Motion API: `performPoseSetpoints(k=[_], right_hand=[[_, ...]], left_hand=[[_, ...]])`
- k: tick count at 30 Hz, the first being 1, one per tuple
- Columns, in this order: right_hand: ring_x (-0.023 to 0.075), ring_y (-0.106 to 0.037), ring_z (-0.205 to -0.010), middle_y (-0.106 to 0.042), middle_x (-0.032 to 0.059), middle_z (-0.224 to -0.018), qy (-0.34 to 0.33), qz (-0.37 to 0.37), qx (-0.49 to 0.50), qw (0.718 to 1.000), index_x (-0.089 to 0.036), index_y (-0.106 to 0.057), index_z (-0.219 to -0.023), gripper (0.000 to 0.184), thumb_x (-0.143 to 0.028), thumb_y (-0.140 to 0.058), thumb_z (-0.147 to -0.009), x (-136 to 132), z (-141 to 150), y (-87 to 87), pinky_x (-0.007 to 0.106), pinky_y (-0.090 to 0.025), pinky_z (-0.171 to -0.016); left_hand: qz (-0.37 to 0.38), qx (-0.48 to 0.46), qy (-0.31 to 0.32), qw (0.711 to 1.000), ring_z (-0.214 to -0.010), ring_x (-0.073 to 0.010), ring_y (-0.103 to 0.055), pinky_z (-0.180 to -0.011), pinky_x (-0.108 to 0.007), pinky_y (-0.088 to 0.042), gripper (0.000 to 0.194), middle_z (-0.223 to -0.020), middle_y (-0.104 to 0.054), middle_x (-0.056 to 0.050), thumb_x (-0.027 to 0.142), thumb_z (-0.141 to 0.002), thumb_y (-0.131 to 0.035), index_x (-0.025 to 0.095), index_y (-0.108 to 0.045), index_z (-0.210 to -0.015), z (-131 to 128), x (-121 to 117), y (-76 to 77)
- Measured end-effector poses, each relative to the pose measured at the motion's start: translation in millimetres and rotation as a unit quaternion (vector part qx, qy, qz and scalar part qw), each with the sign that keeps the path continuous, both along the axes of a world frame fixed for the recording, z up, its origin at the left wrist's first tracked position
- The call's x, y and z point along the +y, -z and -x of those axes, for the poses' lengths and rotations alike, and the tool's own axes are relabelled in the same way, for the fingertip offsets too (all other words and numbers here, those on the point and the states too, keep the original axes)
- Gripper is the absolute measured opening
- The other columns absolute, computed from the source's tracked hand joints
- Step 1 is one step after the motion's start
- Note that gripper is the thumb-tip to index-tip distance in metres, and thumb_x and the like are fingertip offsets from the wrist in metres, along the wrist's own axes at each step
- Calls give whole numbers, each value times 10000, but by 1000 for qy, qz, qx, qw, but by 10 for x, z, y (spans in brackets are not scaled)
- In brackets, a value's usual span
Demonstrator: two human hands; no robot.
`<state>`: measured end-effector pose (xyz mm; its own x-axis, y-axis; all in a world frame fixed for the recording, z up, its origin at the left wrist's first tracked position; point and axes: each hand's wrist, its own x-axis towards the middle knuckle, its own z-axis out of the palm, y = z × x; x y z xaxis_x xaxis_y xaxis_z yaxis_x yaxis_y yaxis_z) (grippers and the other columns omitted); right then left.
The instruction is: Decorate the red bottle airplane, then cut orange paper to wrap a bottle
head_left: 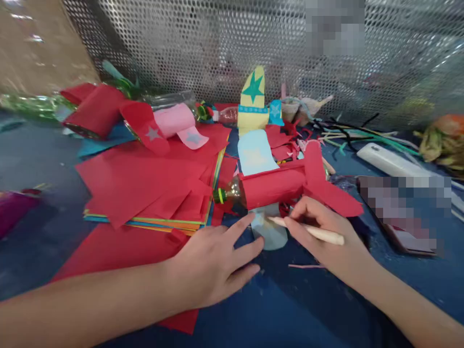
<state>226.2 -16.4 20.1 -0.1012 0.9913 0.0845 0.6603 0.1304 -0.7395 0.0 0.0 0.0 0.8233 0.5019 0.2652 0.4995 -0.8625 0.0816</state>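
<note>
The pen (324,235) is cream, the paper flap (272,237) grey-blue! Red wrap (273,188) here, and yellow paper (253,119) sporting a green star (253,87).

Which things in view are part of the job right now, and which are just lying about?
In use, it seems:
pale pen, held in the right hand
grey-blue cutout, under the pen's tip, left hand at its edge
red-wrapped bottle, close beyond, probably

Likely just lying about:
phone
thin pink strip

There is room across the near tabletop (286,309); farther in, the red-wrapped bottle (275,186) obstructs.
</note>
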Motion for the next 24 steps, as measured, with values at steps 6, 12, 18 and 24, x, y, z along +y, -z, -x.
performPoseSetpoints(k=[6, 12, 18, 24], right_hand=[[89, -484, -461, -512, -54, -540, 32, -18, 24, 999, -225, -429, -688, 203, -299, -515, -856, -25, 4, -5, 200, -381, -452], [102, -472, -414, -479, -66, -454, 51, 2, 124, 991, -236, -444, -706, 256, -366, -405, -923, -85, 0, -94, 227, -388, -450], [91, -437, -468, -490, -56, -560, -28, 43, 53, 997, -226, -468, -761, 171, -346, -502, -876, 0, -35, -31, 221, -336, -441], [96, -397, -436, -418, -76, -464, 0, 54, 217, 975, -228, -418, -700, 265, -396, -421, -905, 62, -26, 32, 234, -344, -457]], left_hand=[[7, 7, 3, 1000, -656, -187, -630, -552, -359, -533, 326, -1327, -498, -167, 361, -922, -382, 237, -603, -1128, 8, -16, 24], [7, -4, -1, 1000, -656, -172, -627, -567, -353, -535, 323, -1343, -481, -159, 361, -927, -381, 236, -606, -1121, 22, -12, 27], [16, -13, -9, 1000, -710, -203, -658, -577, -375, -550, 331, -1351, -467, -164, 369, -923, -392, 245, -594, -1154, 48, -16, 35], [11, -15, -8, 1000, -807, -219, -674, -625, -365, -568, 351, -1365, -450, -161, 368, -926, -404, 252, -566, -1215, 56, -9, 36]])
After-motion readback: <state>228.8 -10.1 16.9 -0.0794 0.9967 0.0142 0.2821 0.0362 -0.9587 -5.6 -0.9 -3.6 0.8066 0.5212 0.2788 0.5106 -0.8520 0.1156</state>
